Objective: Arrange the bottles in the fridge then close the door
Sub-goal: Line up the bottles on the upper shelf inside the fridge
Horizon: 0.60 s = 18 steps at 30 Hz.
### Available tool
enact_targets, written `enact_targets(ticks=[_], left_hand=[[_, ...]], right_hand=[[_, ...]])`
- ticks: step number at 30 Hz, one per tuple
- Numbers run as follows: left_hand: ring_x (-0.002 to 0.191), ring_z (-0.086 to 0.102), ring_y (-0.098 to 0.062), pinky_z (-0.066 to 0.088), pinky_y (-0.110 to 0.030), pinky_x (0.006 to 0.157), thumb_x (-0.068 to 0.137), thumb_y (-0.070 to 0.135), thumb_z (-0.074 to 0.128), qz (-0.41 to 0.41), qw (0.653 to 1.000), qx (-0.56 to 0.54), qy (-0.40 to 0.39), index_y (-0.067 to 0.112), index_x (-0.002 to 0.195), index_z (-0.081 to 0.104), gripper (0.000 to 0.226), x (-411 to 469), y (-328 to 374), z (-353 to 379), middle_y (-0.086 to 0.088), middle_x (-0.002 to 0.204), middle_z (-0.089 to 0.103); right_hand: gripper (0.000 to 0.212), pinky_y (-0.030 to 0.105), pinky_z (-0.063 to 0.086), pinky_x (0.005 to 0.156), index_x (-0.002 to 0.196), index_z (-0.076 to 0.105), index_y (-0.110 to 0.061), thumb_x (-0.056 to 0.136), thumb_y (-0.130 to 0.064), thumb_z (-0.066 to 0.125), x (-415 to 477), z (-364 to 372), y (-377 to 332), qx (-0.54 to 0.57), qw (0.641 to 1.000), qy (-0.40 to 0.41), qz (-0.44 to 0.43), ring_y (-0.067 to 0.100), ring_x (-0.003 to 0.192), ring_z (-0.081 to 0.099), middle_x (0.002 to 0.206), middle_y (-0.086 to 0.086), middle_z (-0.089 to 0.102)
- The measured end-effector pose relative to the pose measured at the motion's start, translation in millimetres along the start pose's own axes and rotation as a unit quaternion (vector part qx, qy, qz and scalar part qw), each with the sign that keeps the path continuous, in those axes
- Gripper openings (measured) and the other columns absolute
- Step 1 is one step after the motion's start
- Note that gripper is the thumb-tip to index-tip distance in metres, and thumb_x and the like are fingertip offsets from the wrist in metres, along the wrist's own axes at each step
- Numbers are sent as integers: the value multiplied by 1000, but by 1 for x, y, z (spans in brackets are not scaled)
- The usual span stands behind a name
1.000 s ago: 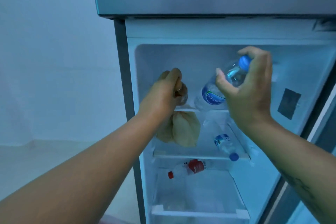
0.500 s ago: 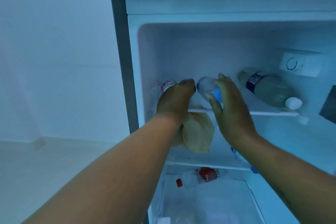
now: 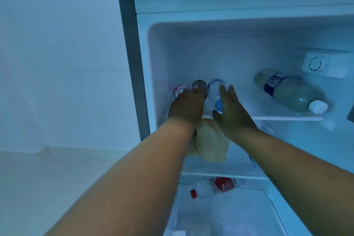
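Since a second ago our right hand has laid the blue-capped bottle on the top shelf; its fingers are now spread, resting alongside. Our left hand covers the dark bottle; its grip is hidden.

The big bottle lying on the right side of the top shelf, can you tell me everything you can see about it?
The big bottle looks like clear plastic holding a pale yellowish-green drink. It has a white cap and a dark blue label near its base. It lies on its side on the top shelf, angled, cap toward the front right, base toward the back. No hand touches it; it lies apart from the other bottles.
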<state>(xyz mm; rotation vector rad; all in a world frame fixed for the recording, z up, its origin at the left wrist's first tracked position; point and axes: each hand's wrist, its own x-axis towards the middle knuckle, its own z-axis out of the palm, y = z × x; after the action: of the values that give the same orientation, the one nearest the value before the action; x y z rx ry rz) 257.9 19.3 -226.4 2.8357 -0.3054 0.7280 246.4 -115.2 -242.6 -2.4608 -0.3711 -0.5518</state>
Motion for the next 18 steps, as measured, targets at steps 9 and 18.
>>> enact_targets(ticks=[9,18], left_hand=[[146,24,-32,11,-54,119,92,28,55,9,990,140,-22,15,154,23,71,-60,20,-45,-6,155,35],[146,21,-43,18,-57,119,86,39,62,28,974,221,48,11,149,36,74,-139,9,-88,-15,158,31]], right_hand=[[86,39,20,117,153,-1,-19,93,-28,59,-52,-47,-2,-52,996,-62,46,25,149,-2,162,5,-5],[79,46,35,107,153,9,-23,91,-31,58,-124,-77,-3,-147,980,-107,75,29,146,5,159,9,7]])
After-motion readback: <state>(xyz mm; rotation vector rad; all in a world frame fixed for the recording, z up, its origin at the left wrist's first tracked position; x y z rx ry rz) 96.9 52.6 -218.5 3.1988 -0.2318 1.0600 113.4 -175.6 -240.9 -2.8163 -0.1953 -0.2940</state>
